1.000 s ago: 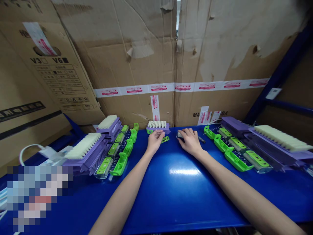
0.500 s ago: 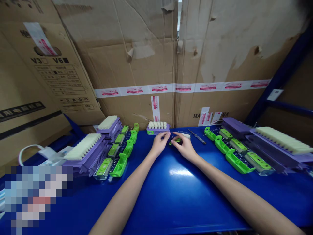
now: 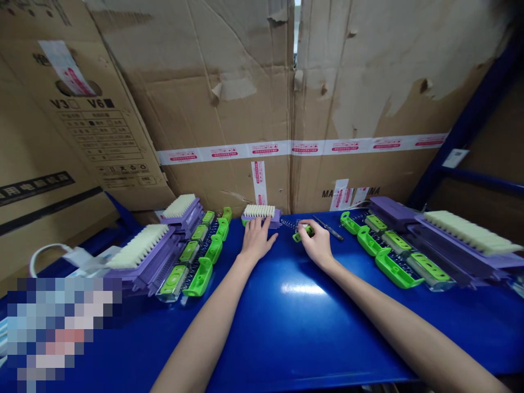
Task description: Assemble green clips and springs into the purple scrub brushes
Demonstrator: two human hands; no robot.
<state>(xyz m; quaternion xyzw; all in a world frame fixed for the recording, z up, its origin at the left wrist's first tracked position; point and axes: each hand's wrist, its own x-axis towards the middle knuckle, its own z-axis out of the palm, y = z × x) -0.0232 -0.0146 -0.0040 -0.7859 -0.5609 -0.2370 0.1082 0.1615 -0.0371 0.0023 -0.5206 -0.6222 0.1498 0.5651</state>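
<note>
Right hand (image 3: pixel 317 244): thumb and fingers are drawn together, apparently pinching a small green plastic plate (image 3: pixel 299 236), which is partly hidden by the fingers and lies just above the blue tabletop or upon it; which of the two cannot be told. Left hand (image 3: pixel 256 240): palm down, fingers spread, with the fingertips over the near side of a small purple plastic block with cream bristles (image 3: pixel 261 212); it grasps nothing visibly. The step in hand is judged to be the positioning of these small parts beside one another; the next move would seem to call for a light, steady pinch on the plate while the spread hand keeps the block from sliding. Between the hands, near the block, lies a thin coiled metal spring (image 3: pixel 289 222); beyond the right hand rests a slender dark screwdriver-like tool (image 3: pixel 328 228). Containers: to the left stands a row of clear plastic cases with green tops (image 3: pixel 172 281), and to the right a matching row of transparent green-topped cases (image 3: pixel 429 267); their contents are too small to distinguish. Alongside lie hollow, open green plastic shells (image 3: pixel 200 277). Behind the shiny blue tabletop (image 3: pixel 278 338) rise large brown cardboard sheets (image 3: pixel 229 109), joined by printed tape.
</note>
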